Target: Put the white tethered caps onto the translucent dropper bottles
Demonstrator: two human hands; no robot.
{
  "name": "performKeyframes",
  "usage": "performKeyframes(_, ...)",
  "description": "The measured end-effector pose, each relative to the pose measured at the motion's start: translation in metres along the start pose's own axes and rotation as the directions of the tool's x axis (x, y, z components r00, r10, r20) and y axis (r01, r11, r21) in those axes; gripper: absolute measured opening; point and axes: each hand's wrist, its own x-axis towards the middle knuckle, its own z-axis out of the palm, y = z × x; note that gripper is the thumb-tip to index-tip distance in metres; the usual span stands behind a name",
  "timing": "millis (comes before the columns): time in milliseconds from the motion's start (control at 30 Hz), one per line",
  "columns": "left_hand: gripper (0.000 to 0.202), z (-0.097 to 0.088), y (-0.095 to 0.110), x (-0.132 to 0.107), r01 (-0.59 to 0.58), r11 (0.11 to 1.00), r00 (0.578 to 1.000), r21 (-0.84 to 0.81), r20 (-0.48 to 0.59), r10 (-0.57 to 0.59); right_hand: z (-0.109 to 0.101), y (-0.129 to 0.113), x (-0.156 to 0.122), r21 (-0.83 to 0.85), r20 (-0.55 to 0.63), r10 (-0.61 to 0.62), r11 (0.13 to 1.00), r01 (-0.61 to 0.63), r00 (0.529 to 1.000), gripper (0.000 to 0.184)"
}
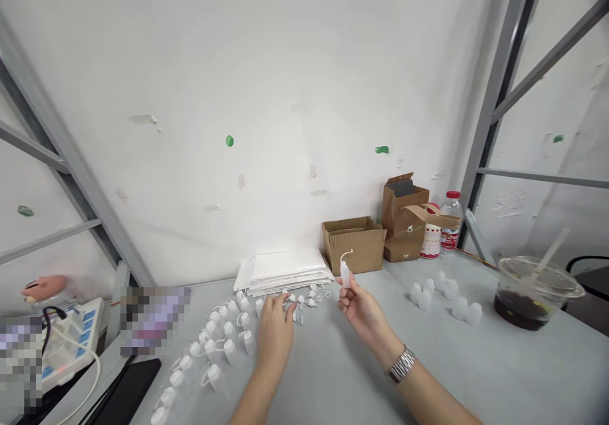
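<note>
Right forearm closest. Right hand pinches small bottle, near-upright, above tabletop. White caps lie left of bottle, nearer left hand; its fingers' grip: can't tell.

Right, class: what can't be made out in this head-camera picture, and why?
All in the head view:
Purple item: blurred by pixelation.
Cardboard box: floor hidden by its front wall.
Lowest white bottle: body cut off by bottom edge.
Left hand: fingertip contact with white pieces too small.
</note>
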Motion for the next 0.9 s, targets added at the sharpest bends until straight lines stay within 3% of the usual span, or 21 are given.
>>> performKeyframes(67,0.022,-0.001,-0.002,-0.004,-0.078,0.981,0.995,0.178,0.074,0.065,0.000,0.000,0.000,-0.045,-0.003,0.000,0.999,0.000,1.000,0.022)
performKeyframes(167,0.035,0.000,-0.007,-0.007,-0.172,0.938,0.976,0.301,0.179,0.122,0.000,0.006,-0.002,-0.095,0.020,0.012,0.995,-0.010,1.000,0.024)
performKeyframes(267,0.048,0.003,-0.014,-0.008,-0.275,0.914,0.944,0.299,0.265,0.198,-0.001,0.014,-0.002,-0.114,0.048,0.039,0.993,-0.033,0.998,0.025)
performKeyframes(400,0.041,0.007,-0.020,-0.008,-0.286,0.922,0.928,0.260,0.315,0.199,-0.001,0.017,-0.003,-0.164,0.074,0.051,0.986,-0.039,0.996,0.026)
performKeyframes(700,0.031,0.009,-0.019,-0.006,-0.285,0.919,0.946,0.272,0.236,0.224,0.005,0.020,-0.010,-0.361,0.147,0.009,0.931,0.045,0.989,0.034)
performKeyframes(800,0.031,0.010,-0.016,-0.004,-0.226,0.963,0.963,0.146,0.181,0.199,0.004,0.023,-0.010,-0.445,0.141,-0.002,0.893,0.065,0.990,0.033)
performKeyframes(900,0.024,0.008,-0.007,-0.002,-0.143,0.986,0.984,-0.087,0.092,0.151,0.005,0.025,-0.011,-0.502,0.138,0.007,0.862,0.064,0.990,0.033)
